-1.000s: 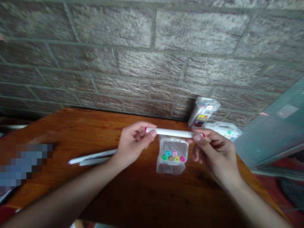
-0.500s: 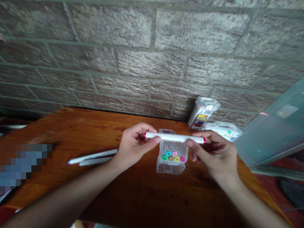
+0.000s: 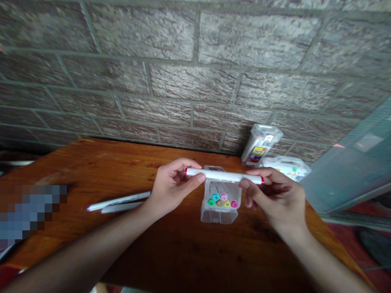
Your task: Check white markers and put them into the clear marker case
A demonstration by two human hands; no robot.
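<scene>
A white marker (image 3: 224, 176) with red ends is held level between my two hands, above the table. My left hand (image 3: 172, 185) pinches its left end between thumb and fingers. At the other end, my right hand (image 3: 275, 193) grips it near the cap seam. Below and behind the marker lies an open clear plastic case (image 3: 220, 216), with several markers (image 3: 219, 197) inside showing green, blue, pink, yellow and brownish ends. Left of my left hand, two more white markers (image 3: 119, 200) rest on the wood, partly hidden by that hand.
The wooden table (image 3: 122, 162) stands against a brick wall (image 3: 171, 81). At its back right, a clear marker case (image 3: 261, 144) stands upright beside a second clear case (image 3: 287, 166) with a handle. A blurred-out patch (image 3: 33, 215) covers something at the left edge.
Hardly anything differs. Both hands keep hold of the marker in almost the same place, and the case and loose markers stay where they were.
</scene>
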